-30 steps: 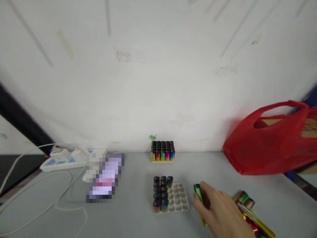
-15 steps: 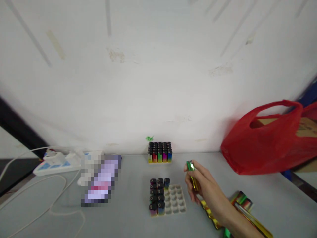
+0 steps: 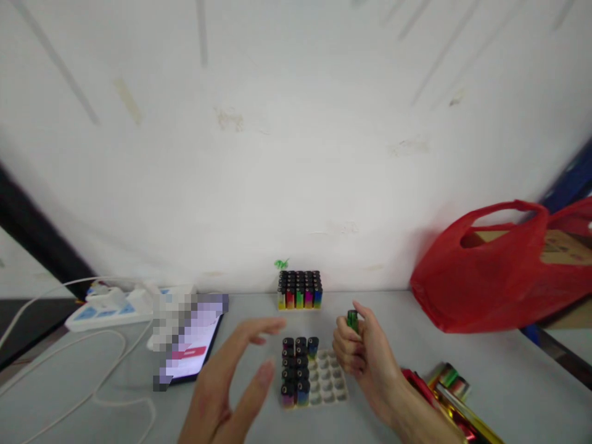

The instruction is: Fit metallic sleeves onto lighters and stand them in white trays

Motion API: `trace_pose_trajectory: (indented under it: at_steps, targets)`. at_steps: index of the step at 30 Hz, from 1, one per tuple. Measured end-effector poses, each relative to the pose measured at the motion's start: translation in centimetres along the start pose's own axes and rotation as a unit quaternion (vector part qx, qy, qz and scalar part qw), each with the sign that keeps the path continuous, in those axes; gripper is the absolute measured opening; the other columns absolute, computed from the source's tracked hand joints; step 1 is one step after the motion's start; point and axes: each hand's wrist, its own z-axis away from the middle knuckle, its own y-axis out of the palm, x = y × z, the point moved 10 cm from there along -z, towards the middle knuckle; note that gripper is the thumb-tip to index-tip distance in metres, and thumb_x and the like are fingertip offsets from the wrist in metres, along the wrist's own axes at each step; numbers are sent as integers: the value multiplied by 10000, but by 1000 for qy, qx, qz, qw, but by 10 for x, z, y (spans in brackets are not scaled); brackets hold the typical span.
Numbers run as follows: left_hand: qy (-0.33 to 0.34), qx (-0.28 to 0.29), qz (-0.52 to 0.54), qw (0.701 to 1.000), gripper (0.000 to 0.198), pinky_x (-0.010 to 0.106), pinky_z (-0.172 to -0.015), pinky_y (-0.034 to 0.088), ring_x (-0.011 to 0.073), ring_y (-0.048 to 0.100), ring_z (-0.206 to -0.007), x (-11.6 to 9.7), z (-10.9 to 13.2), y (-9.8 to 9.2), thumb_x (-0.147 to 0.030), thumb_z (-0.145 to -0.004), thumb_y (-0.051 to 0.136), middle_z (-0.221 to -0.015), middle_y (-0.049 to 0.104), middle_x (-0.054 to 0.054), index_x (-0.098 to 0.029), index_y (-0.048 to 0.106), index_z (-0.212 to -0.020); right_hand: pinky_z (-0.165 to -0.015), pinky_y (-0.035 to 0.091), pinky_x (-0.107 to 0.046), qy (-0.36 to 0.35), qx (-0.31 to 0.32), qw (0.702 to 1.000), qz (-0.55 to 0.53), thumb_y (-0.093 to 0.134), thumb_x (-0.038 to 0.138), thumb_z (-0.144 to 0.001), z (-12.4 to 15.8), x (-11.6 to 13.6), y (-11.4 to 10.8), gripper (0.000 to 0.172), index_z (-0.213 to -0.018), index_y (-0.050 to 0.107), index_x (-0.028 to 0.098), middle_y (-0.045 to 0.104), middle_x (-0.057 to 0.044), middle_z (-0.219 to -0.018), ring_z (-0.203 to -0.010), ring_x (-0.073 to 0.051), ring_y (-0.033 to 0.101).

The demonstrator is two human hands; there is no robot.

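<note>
My left hand is left of the white tray, its thumb and fingers spread with nothing between them. My right hand is wrapped round a shiny green battery-like cylinder, whose end sticks out above the fist, just right of the tray. Black-topped lighters stand upright in the tray's two left columns, and one lighter stands at the back of the third. The other visible cups hold nothing. Shiny foil-coloured pieces lie partly behind my right forearm.
By the wall stands a full block of colourful lighters. A phone, a power strip and white cables are on the left. A red bag holding a cardboard box stands at the right.
My left hand has come into view left of the tray. My right hand has turned and closed further round the cylinder. The view has shifted slightly.
</note>
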Motion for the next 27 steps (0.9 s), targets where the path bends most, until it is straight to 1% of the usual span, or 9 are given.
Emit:
trace_pose_trajectory:
  at_steps: [1,4,7,10,12,14,18,23,27]
  targets:
    - [3,-7,5,1000,443,547,-1232,547,362,646,-1421,5,-10,1,-554,-1185,542,-1575,684,69,-354,650,-1565,-433,59,-262,-4,4,1000,4,807,785,-738,1,-1,2,749,-579,265,293,153,148,-512,-474,-67,50]
    - [25,21,35,999,572,547,-1254,518,383,600,-1474,22,-29,16,-631,-1105,656,-1650,632,75,-362,612,-1608,-443,73,-271,-23,8,999,20,771,786,-778,5,-3,3,729,-563,278,293,171,140,-507,-473,-70,69]
    - [26,76,83,993,749,543,-1258,515,402,601,-1484,42,-28,32,-699,-1016,759,-1656,626,89,-365,560,-1657,-454,89,-278,-37,-4,999,32,739,772,-811,11,-4,-2,704,-556,292,292,181,132,-503,-473,-75,90]
    - [-3,130,124,984,883,551,-1270,512,423,605,-1498,59,-16,46,-693,-927,851,-1674,614,100,-357,532,-1678,-455,81,-284,-31,-20,999,31,752,764,-790,13,-6,-9,693,-559,301,292,184,130,-499,-468,-79,93]
    - [-13,159,144,977,963,560,-1283,502,433,601,-1516,62,-9,54,-623,-848,924,-1680,616,92,-367,520,-1684,-453,77,-285,-20,-27,999,31,764,745,-771,13,-9,-12,677,-564,304,293,182,131,-496,-463,-80,88]
    - [-25,181,139,973,1080,574,-1327,453,437,586,-1543,63,-4,59,-483,-754,1000,-1688,619,79,-386,493,-1702,-454,72,-283,-14,-36,999,34,762,735,-762,13,-11,-14,660,-572,309,294,177,133,-499,-465,-81,80]
    - [-57,186,85,977,1243,594,-1390,347,441,557,-1575,66,-2,61,-244,-654,1038,-1713,597,81,-392,446,-1737,-468,87,-282,-30,-56,997,49,740,787,-771,14,-9,-18,676,-587,321,289,179,130,-515,-484,-87,91]
    - [-78,185,66,977,1309,612,-1354,405,451,596,-1531,79,-3,68,-211,-602,1033,-1679,618,103,-389,419,-1745,-481,84,-292,-32,-40,996,72,712,856,-811,14,-9,-14,728,-582,331,280,183,128,-517,-488,-86,87]
    - [-65,184,76,978,1338,579,-1344,425,414,615,-1517,77,-6,73,-113,-634,966,-1686,600,108,-398,325,-1773,-478,80,-283,-17,-50,995,84,694,836,-812,12,-19,-18,697,-579,345,279,205,119,-516,-485,-88,106]
